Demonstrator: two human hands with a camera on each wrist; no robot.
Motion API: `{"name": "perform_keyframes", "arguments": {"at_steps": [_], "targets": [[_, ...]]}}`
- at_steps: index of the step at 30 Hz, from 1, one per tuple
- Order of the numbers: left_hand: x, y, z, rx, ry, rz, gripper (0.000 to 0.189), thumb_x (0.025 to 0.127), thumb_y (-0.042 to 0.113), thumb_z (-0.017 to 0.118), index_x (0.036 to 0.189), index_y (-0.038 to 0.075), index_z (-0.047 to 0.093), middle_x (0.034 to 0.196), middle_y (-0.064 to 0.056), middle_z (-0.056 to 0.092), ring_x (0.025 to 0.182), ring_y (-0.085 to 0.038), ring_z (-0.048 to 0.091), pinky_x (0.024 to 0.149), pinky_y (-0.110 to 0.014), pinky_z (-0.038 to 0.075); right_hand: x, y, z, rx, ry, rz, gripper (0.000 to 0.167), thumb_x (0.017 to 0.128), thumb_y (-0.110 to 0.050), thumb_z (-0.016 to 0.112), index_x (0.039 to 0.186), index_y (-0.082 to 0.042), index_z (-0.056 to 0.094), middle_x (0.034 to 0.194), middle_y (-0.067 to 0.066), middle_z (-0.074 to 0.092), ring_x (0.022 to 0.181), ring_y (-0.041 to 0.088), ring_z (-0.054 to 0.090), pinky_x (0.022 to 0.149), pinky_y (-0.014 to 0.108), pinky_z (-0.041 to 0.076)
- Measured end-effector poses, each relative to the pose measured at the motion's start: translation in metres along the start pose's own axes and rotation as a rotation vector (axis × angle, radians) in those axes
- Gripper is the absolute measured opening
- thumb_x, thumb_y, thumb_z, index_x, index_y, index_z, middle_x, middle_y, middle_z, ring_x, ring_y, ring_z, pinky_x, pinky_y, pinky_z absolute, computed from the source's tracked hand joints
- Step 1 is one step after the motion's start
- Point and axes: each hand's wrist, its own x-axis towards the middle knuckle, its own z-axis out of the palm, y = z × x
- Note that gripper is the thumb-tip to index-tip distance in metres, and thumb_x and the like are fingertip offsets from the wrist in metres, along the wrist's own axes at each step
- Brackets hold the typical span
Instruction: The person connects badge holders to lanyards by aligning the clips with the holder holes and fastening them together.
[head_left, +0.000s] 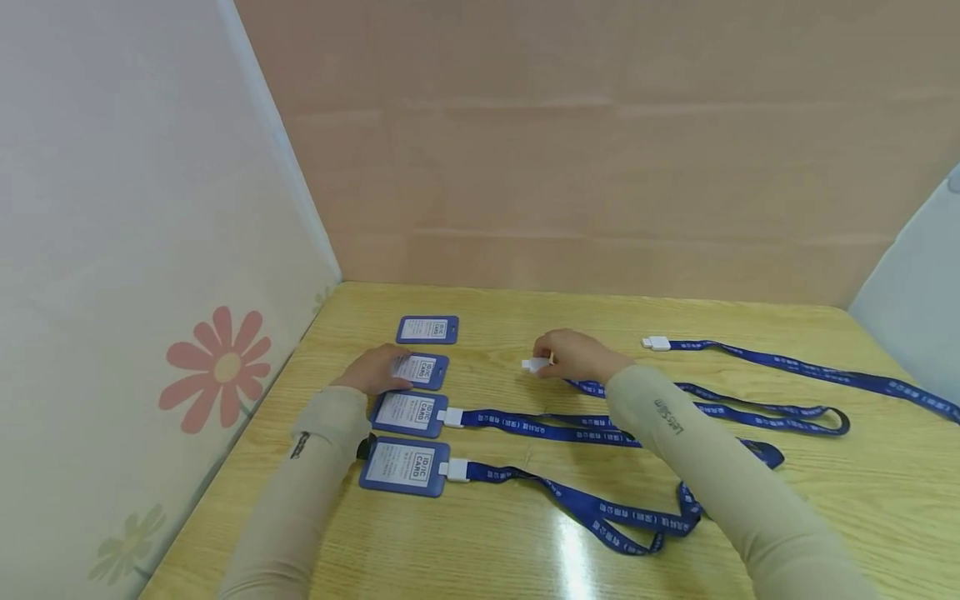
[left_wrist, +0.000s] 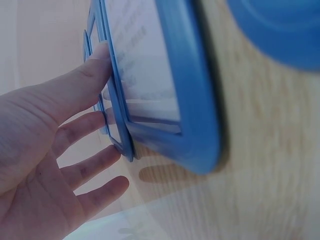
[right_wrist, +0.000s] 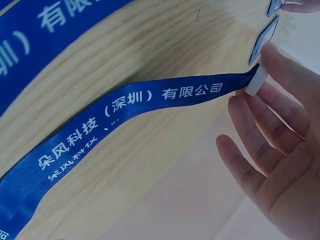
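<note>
My left hand point(head_left: 372, 369) is at the left end of a blue ID card holder point(head_left: 429, 372). In the left wrist view, its thumb point(left_wrist: 101, 51) lies along one side of the holder, with the other fingers spread towards the opposite edge. My right hand point(head_left: 573, 353) pinches the white plastic clip point(head_left: 536, 364) of a blue lanyard between thumb and fingers, to the right of that holder. The lanyard strap point(right_wrist: 150, 100) with white lettering trails away from the clip in the right wrist view; the forearm hides part of it in the head view.
Nearer me lie two card holders point(head_left: 408, 414) point(head_left: 405, 465) joined to white clips and blue lanyards point(head_left: 517, 427). Another holder point(head_left: 427, 329) lies farther back, without a lanyard. At right, a separate lanyard point(head_left: 795, 365) stretches across the wooden table point(head_left: 480, 550). Walls stand behind and at both sides.
</note>
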Motion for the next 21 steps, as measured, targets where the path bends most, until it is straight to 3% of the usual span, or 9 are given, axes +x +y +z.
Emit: {"name": "perform_keyframes", "arguments": {"at_steps": [21], "targets": [[0.002, 0.007, 0.004, -0.008, 0.008, 0.021, 0.063, 0.081, 0.025, 0.072, 0.136, 0.009, 0.046, 0.142, -0.014, 0.046, 0.134, -0.034, 0.039, 0.113, -0.049, 0.031, 0.014, -0.015, 0.009, -0.004, -0.026, -0.035, 0.017, 0.084, -0.022, 0.069, 0.096, -0.011, 0.066, 0.095, 0.003, 0.067, 0.079, 0.013, 0.057, 0.073, 0.031, 0.052]]}}
